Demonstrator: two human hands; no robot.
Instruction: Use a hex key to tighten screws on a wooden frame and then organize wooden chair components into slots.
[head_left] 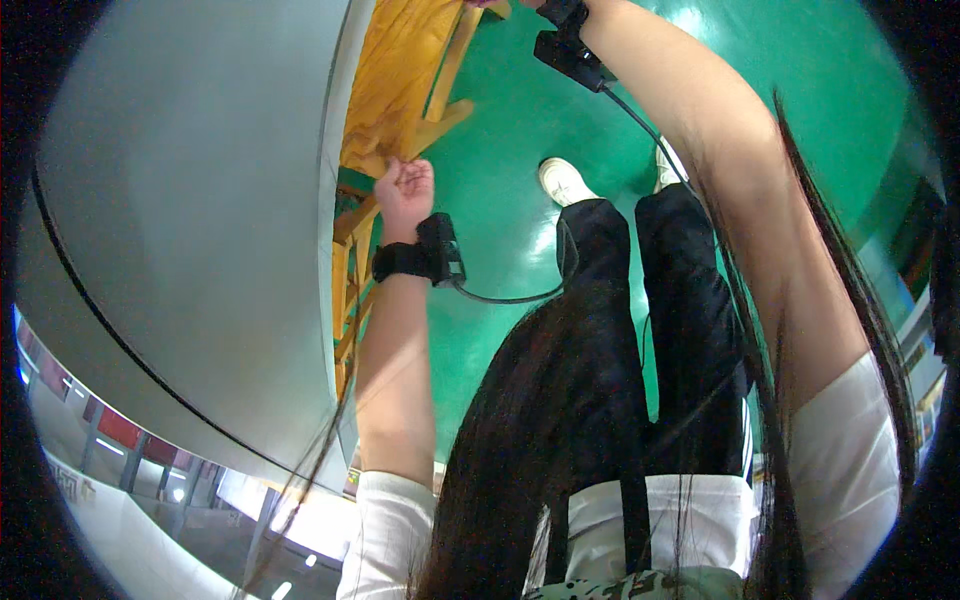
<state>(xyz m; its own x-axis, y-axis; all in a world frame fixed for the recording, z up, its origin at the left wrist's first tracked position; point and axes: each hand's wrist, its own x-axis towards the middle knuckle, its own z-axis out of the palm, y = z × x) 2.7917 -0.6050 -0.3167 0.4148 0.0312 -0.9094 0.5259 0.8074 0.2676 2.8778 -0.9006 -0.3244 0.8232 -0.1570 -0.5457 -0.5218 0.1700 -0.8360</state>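
A crumpled orange-yellow cloth hangs beside the tall grey panel, in the upper middle of the head view. My left hand is at its lower edge, palm turned up and fingers curled in, with the cloth's edge pinched by the thumb side. A black strap with a small box is round my left wrist. My right arm reaches far forward. Only a sliver of my right hand shows at the top edge, near the upper end of the cloth; its fingers are cut off by the frame.
A large smooth grey panel fills the left side. Yellow bars of a frame stand behind and below the cloth, on a green floor. Cables run from both wrist boxes. Long dark hair hangs across the view.
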